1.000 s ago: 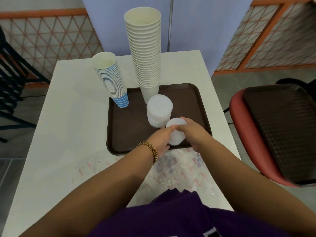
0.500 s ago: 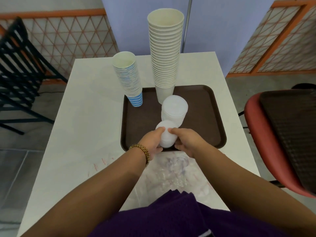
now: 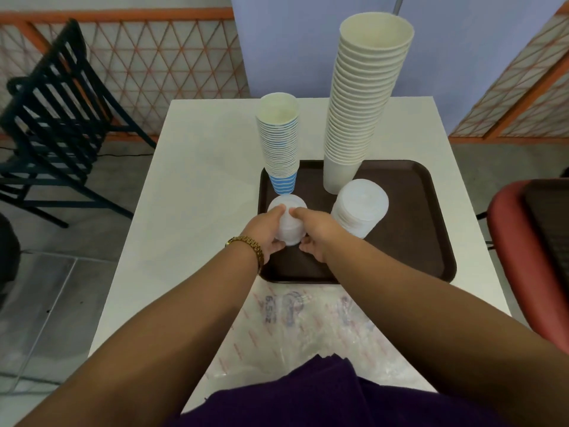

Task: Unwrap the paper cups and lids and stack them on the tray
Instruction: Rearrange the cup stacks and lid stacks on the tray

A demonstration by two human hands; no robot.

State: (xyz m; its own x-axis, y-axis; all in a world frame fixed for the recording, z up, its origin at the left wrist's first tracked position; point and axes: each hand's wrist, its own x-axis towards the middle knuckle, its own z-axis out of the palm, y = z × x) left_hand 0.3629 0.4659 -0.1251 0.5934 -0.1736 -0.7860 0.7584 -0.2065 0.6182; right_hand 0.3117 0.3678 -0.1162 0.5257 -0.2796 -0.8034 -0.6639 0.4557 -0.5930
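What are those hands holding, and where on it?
Both hands, left and right, grip the small stack of lids by its opposite sides.

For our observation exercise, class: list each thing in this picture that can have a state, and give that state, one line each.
Small stack of white plastic lids: upright, held between both hands, over the tray.
Left hand: grips the small stack.
Right hand: grips the small stack.
Large stack of white lids: standing on the tray, unheld.
Blue-striped paper cups: nested, upright.
Tall cream paper cups: nested, leaning slightly.
Brown plastic tray: flat on the table.
Clear plastic wrappers: emptied, crumpled.
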